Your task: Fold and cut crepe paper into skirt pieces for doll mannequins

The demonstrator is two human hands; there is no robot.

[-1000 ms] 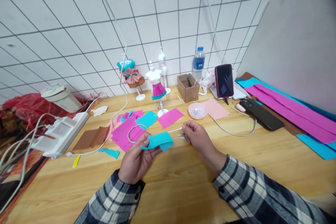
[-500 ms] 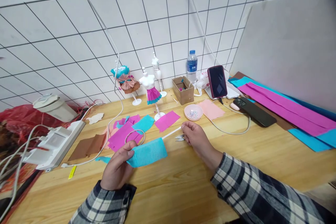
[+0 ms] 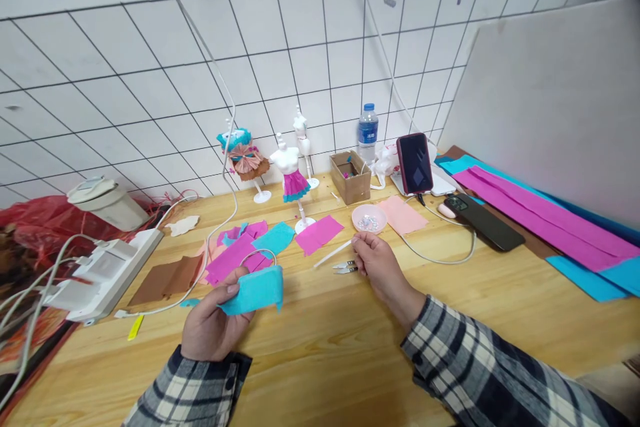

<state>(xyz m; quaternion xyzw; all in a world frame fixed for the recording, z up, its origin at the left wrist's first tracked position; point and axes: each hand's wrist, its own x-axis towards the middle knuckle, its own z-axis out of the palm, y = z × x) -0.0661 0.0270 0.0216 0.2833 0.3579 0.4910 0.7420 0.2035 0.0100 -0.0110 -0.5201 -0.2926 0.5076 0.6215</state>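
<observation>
My left hand [image 3: 213,320] pinches a piece of turquoise crepe paper [image 3: 255,290] between thumb and fingers, above the wooden table. Its far right end droops down. A thin white strip [image 3: 333,253] is pinched in the fingertips of my right hand [image 3: 375,260], pointing left and apart from the turquoise paper. Small metal snips [image 3: 345,267] show their blades beside the right fingers; whether that hand also holds them or they lie on the table, I cannot tell. Behind the left hand are magenta crepe paper [image 3: 235,263] and a pale ring [image 3: 273,253], partly hidden.
Small white mannequins stand at the back, one in a magenta skirt [image 3: 296,185]. Nearby are a cardboard box [image 3: 350,187], a bottle [image 3: 368,133], a pink dish [image 3: 370,218] of small beads and phones [image 3: 485,223]. A power strip [image 3: 120,273] with cables lies left; long paper strips [image 3: 545,217] lie right.
The white strip, earlier reaching the turquoise paper's corner, is now apart from it. My left hand has moved left with the paper, whose right end now bends down.
</observation>
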